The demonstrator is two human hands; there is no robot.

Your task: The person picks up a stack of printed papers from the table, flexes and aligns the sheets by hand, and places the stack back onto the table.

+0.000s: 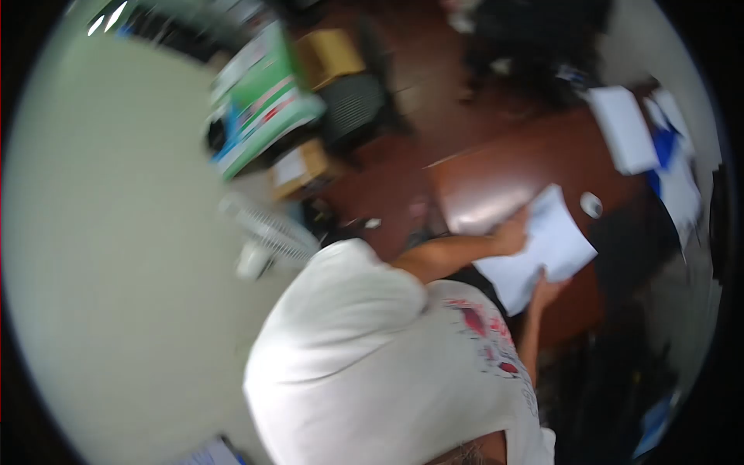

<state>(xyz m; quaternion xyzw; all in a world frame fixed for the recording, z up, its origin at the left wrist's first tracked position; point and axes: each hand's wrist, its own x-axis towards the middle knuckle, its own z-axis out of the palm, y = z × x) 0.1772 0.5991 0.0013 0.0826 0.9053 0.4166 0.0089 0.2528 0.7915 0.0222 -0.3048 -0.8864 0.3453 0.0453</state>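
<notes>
A white sheet of paper lies over the edge of a brown table, tilted in view. My left hand is closed on its upper left side, with the fingers partly blurred. On the lower edge, my right hand grips the paper, its thumb on top and the other fingers mostly hidden. Whether this is one sheet or a thin stack cannot be told. A small white round object sits to the right of the paper.
A white box-like object and blue and white items stand at the far right. Left of the table are a white fan, cardboard boxes, a green and white bag and a dark chair. Motion blurs the view.
</notes>
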